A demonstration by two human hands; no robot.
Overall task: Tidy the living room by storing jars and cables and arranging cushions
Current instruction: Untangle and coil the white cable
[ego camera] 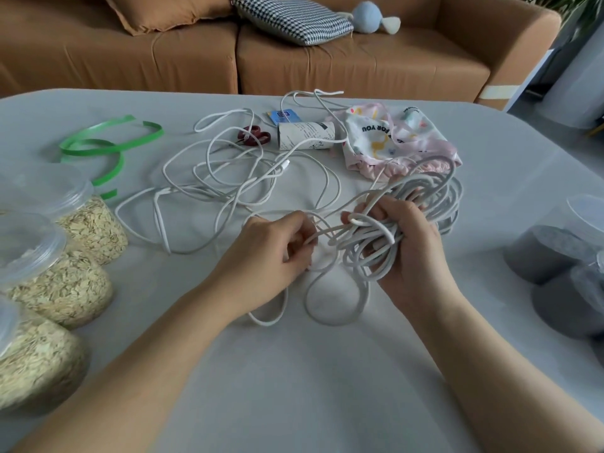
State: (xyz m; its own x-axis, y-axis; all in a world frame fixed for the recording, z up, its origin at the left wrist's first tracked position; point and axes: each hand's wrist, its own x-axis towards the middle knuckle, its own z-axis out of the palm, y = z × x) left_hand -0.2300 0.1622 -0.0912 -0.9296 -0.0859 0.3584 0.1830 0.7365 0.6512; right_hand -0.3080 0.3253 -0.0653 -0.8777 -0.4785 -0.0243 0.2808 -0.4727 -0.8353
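Fingers (387,206) of the right hand (411,246) clenched round a thick bundle (434,191) of pale coiled cable, thumb hooked over the top loops. Fingers of the left hand (271,253) pinching a single strand leading into that bundle. Both hands held just above the table (294,387), nearer the camera than the paper tube (305,135) and a little to its right.

Looks like the cable-storing step, partway through the coiling. Plenty left to gather: loose cable (228,184) sprawled in tangled loops in front of the tube and to its left, with one white plug showing just in front of it (hard to say whether one long lead or several). More slack drooping from the hands onto the cloth.

Next move, on this reading: laying the pinched strand round the bundle as one more loop, then drawing in slack from the tangle. Calls for a firm right-hand grip to stop the coil springing open. Calls also for a slow pull, given the loops crossing over the red scissors (253,134) just left of the tube, and the risk of dragging them along.

Possible home for the finished coil: the printed drawstring pouch (392,138) just right of the tube. Jars not yet stored: oat jars (91,227) far left of the tube, dark jars (545,253) far right. Cushions (294,21) lying askew on the brown sofa (359,67) beyond the tube, not yet arranged.
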